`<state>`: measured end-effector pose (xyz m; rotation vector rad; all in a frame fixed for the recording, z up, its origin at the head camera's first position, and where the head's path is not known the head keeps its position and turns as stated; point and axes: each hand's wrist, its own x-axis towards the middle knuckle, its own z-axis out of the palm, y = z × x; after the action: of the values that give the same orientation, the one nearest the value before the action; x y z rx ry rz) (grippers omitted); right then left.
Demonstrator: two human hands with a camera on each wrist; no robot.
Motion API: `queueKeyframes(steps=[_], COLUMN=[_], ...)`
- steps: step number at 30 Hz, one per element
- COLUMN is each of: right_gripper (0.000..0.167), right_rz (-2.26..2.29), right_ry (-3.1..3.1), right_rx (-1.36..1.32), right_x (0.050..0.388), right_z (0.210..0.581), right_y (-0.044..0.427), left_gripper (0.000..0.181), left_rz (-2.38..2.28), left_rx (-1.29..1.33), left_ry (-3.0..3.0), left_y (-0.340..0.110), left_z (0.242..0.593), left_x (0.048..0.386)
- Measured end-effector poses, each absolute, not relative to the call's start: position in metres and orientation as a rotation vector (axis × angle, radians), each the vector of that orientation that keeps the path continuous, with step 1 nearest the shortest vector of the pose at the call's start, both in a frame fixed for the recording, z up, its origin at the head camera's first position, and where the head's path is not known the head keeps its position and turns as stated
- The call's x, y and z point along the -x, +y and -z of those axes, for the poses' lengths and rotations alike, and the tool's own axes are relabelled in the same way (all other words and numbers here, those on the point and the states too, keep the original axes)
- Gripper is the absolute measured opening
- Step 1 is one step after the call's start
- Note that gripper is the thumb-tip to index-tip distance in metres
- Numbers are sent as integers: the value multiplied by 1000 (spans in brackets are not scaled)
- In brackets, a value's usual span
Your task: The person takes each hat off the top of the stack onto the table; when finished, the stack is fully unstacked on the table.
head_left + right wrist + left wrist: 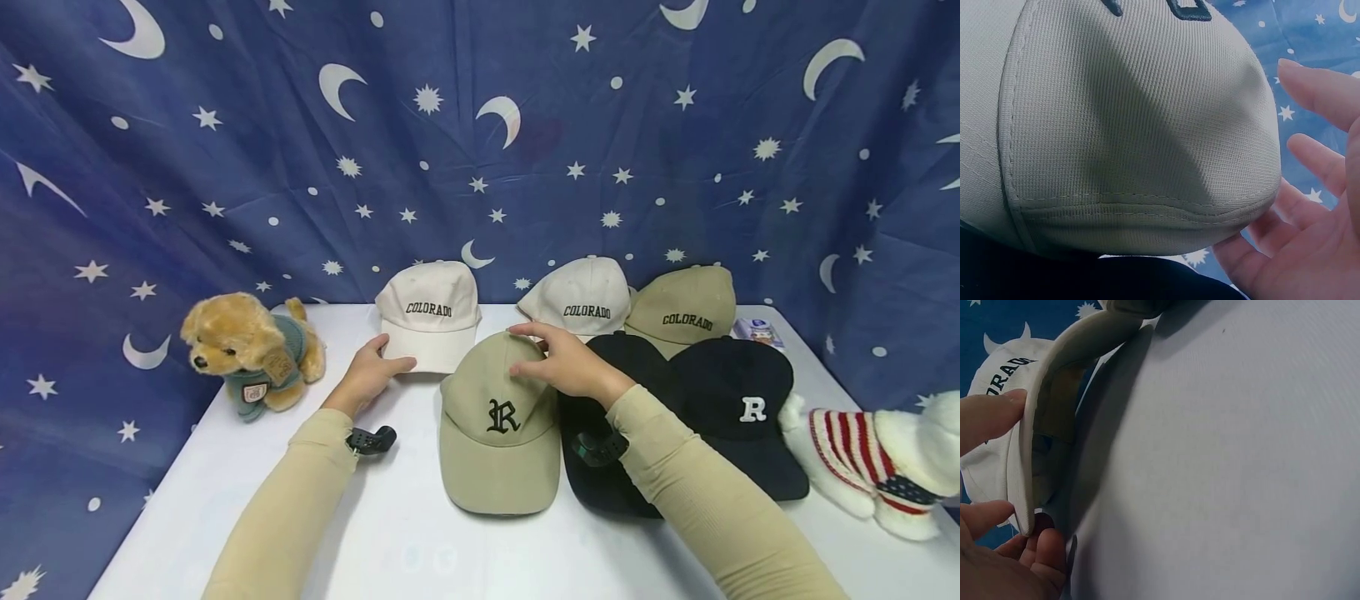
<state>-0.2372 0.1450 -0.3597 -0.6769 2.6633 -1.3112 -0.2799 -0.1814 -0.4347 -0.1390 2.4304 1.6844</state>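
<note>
My left hand (370,375) grips the brim of a white cap (429,308) lettered COLORADO at the back of the table. In the left wrist view its thumb (1005,415) lies on the brim's upper side, and other fingertips reach below the brim edge. My right hand (573,362) is at the crown of a khaki cap (501,475) with a dark gothic R. The right wrist view shows this hand's fingers spread; the lower ones are at the crown's edge, partly hidden behind it, while the upper two stand apart from the fabric.
Right of the khaki cap lie two black caps (731,392), one with a white R. Behind them stand another white COLORADO cap (585,292) and a tan one (686,304). A plush dog (232,333) sits left, a white plush toy (862,454) right. A starry curtain hangs behind.
</note>
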Motion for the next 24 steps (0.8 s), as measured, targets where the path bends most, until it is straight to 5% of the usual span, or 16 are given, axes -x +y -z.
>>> queueKeyframes(steps=[24], right_gripper=[58], right_rz=[1309], right_ry=[2660], right_rx=[684], right_x=[235], right_z=[361], right_y=[143], left_gripper=[79], left_rz=[-1537], left_rx=[10], left_ry=[2523], left_y=[-147], left_z=[432], left_x=[297])
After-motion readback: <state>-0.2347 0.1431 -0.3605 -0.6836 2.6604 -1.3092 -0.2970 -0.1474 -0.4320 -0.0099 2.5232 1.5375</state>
